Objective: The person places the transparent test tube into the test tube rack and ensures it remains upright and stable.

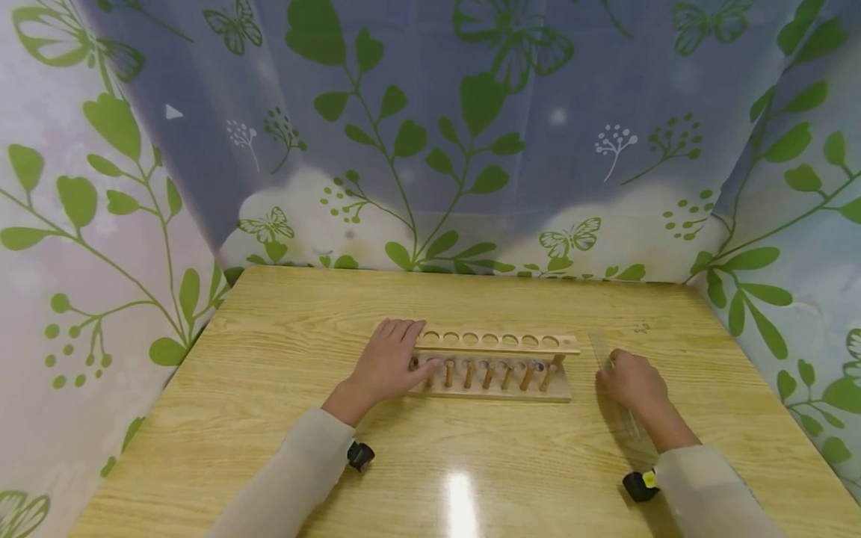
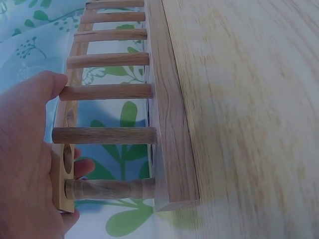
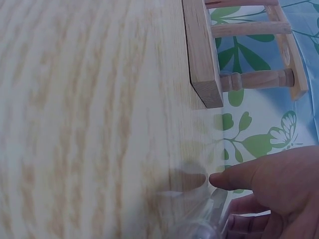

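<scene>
A wooden test tube rack (image 1: 498, 344) stands upright on the table, with a row of round holes along its top bar and several pegs below. My left hand (image 1: 389, 359) holds the rack's left end, the thumb in front of the top bar and the fingers behind it. To the right of the rack, my right hand (image 1: 635, 381) pinches a clear glass test tube (image 3: 212, 211) between thumb and fingers. The tube lies low over the tabletop, its far end (image 1: 597, 345) reaching past the hand; part of it is hidden by the fingers.
The wood-grain table (image 1: 269, 478) runs back to a patterned cloth (image 1: 417, 187) with green leaves and butterflies. Similar cloth hangs at both sides. A small dark mark (image 1: 641, 327) shows on the tabletop at the back right.
</scene>
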The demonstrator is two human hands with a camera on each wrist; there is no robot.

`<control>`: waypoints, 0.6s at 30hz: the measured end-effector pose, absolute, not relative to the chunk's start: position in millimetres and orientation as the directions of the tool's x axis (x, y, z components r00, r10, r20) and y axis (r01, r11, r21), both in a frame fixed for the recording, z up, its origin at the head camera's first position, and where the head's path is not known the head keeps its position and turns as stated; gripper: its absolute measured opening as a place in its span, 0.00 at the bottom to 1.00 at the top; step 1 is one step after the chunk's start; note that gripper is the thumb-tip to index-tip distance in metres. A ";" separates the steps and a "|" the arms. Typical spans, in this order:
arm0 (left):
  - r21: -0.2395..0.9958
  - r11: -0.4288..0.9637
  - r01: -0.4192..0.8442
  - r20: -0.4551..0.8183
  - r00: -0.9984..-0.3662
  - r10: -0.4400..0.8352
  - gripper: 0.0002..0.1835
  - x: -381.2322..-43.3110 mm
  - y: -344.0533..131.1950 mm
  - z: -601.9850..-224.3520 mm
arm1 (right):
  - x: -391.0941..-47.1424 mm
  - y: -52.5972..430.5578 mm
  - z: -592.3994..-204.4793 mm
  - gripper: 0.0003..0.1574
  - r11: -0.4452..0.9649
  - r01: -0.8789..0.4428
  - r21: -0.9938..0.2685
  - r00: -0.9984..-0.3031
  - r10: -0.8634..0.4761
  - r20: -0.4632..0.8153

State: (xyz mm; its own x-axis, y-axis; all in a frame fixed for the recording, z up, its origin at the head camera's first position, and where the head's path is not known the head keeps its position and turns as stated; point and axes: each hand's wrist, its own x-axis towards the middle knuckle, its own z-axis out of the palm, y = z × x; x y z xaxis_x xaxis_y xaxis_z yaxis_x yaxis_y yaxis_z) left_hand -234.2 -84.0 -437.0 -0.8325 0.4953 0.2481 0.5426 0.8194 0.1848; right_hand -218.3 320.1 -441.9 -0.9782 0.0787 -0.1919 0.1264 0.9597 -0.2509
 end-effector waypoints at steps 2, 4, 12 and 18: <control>0.183 0.820 0.542 0.251 -0.832 0.494 0.40 -233.8 -83.7 -436.8 | -217.7 320.1 -441.8 0.31 0.959 0.123 -0.254 -0.979 0.075 -0.188; 0.179 0.821 0.543 0.259 -0.830 0.493 0.40 -233.6 -83.5 -436.9 | -217.4 320.4 -442.0 0.31 0.959 0.119 -0.259 -0.980 0.073 -0.183; 0.165 0.823 0.544 0.283 -0.825 0.489 0.39 -232.6 -82.6 -437.7 | -218.2 322.6 -444.5 0.33 0.954 0.121 -0.274 -0.982 0.075 -0.173; 0.156 0.828 0.538 0.280 -0.828 0.486 0.39 -233.2 -82.5 -439.7 | -217.2 321.1 -444.0 0.33 0.947 0.115 -0.299 -0.986 0.073 -0.149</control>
State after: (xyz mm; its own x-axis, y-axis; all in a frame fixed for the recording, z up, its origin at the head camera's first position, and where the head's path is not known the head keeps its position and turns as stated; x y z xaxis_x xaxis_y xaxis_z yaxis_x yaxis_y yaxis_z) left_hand -233.2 -82.5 -439.7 -0.8281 0.4857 0.2797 0.5384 0.8282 0.1559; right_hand -217.2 321.1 -444.0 -0.9862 0.0726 -0.1485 0.1148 0.9472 -0.2993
